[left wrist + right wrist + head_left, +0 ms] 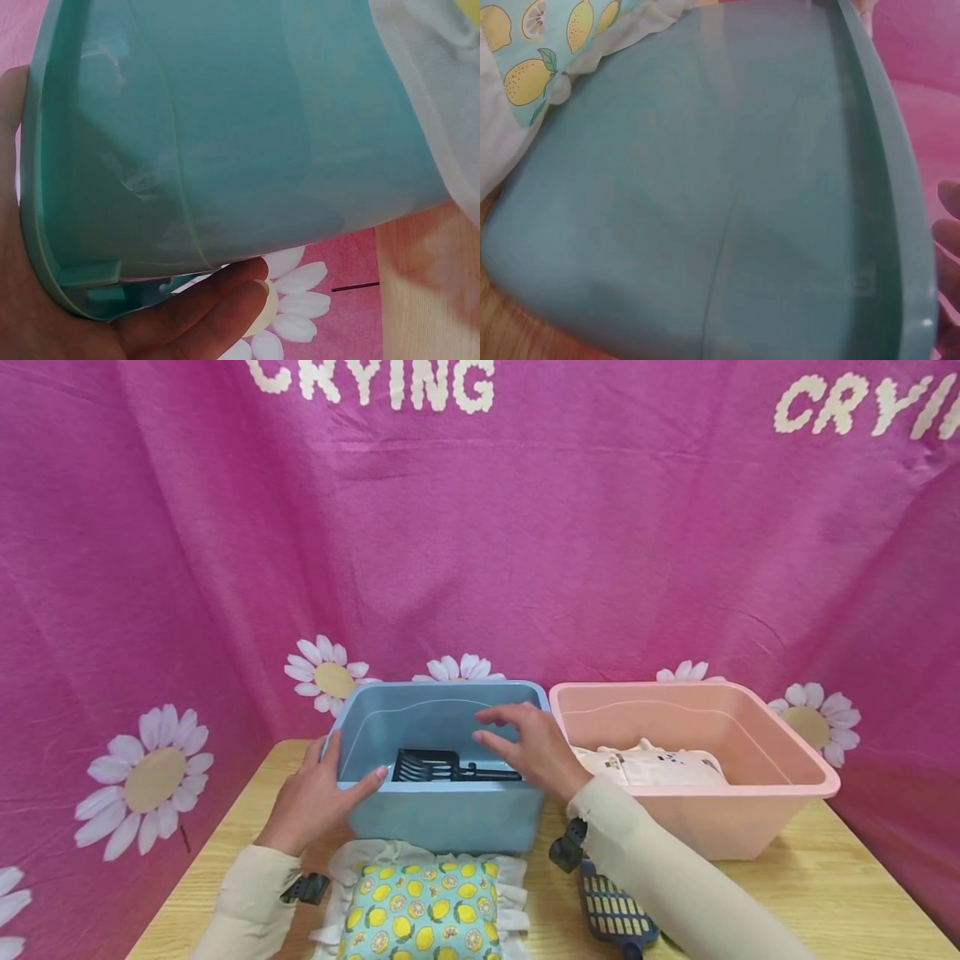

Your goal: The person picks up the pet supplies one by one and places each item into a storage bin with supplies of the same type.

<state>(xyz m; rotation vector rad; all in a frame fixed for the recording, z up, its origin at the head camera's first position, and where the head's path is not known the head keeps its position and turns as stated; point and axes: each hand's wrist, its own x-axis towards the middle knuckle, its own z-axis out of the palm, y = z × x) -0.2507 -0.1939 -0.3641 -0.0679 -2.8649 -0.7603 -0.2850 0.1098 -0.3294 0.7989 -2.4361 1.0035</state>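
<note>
My left hand (311, 802) holds the front left corner of a blue plastic bin (446, 818), its thumb over the rim and its fingers outside, below the rim in the left wrist view. A black slotted turner (427, 766) with a hooked handle lies inside the bin, its lower part hidden by the front wall. My right hand (536, 750) hovers over the bin's right side, thumb and forefinger apart and nothing visible between them. In the right wrist view, its fingers (949, 240) show beyond the bin's rim.
A pink bin (720, 822) at the right contains a cream printed cloth item (660, 768). In front of the blue bin lies a lemon-print cushion (427, 906) with white frills. A dark blue slotted tool (615, 906) rests on the wooden table (847, 885) beside my right forearm.
</note>
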